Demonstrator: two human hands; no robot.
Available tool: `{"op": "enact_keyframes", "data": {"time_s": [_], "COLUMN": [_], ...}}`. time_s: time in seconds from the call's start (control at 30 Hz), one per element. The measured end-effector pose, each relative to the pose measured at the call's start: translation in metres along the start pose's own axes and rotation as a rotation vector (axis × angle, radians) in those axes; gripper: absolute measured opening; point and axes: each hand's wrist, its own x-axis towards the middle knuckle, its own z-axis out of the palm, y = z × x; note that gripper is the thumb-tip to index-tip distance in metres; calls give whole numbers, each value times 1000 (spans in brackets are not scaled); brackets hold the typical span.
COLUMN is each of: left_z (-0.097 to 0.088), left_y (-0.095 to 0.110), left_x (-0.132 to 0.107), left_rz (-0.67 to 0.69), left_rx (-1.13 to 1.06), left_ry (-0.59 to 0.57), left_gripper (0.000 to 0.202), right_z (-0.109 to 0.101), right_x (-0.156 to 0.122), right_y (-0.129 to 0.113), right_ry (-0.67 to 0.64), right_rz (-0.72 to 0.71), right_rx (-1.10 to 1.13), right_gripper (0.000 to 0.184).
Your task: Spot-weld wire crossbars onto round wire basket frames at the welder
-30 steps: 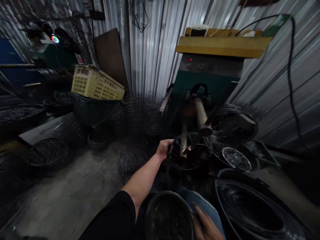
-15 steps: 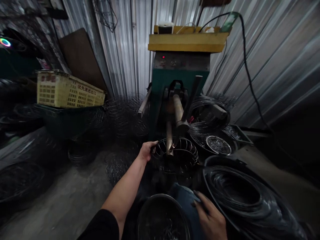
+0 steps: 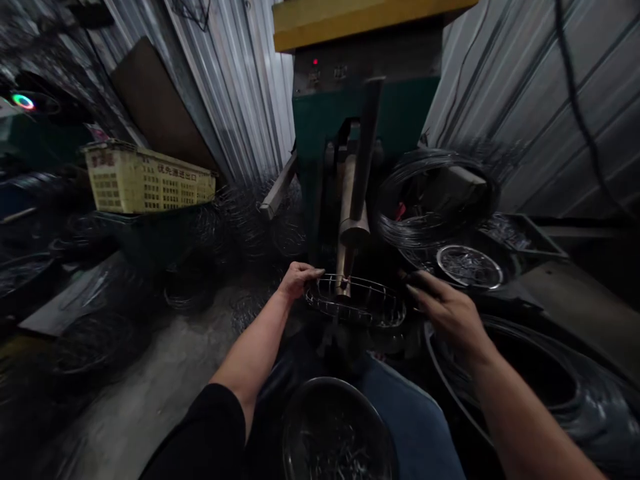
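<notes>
Two hands are seen. The left hand (image 3: 300, 280) is closed around the rim of one oval wire frame (image 3: 355, 301), its fingers curled over the wires. The right hand (image 3: 445, 313) is held open with its fingers spread, nothing grasped, its fingertips (image 3: 411, 283) just beside the frame's right edge. The frame is held level at the foot of one metal rod (image 3: 344, 267), which reaches down into it. Below the hands, one round black tub (image 3: 337, 430) is set against the jeans (image 3: 415, 427), with wire pieces inside it. One large wire coil (image 3: 530, 373) lies to the right, and a second coil (image 3: 435, 200) is placed beyond the frame. Farther off stand one green machine (image 3: 365, 113) and one yellow crate (image 3: 150, 180), before a corrugated wall (image 3: 235, 93).
</notes>
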Motion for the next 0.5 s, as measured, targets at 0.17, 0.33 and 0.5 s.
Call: {"op": "enact_keyframes", "data": {"time_s": [0.17,0.33,0.5], "left_z": [4,2,4], "left_y": [9,19,25], "left_x": [-13,-12,-12], "left_rz": [52,134,170], "left_rx": [95,119,170], "left_ry": [-124,-162,-146], "left_gripper": [49,50,53], "right_z": [10,6,7], "right_x": [33,27,31], "right_y": [-12,-13,-5], "right_ry": [-435,-490,-486], "right_rz": [278,370,376], "right_rx": [171,285,234], "right_gripper": [55,45,41]}}
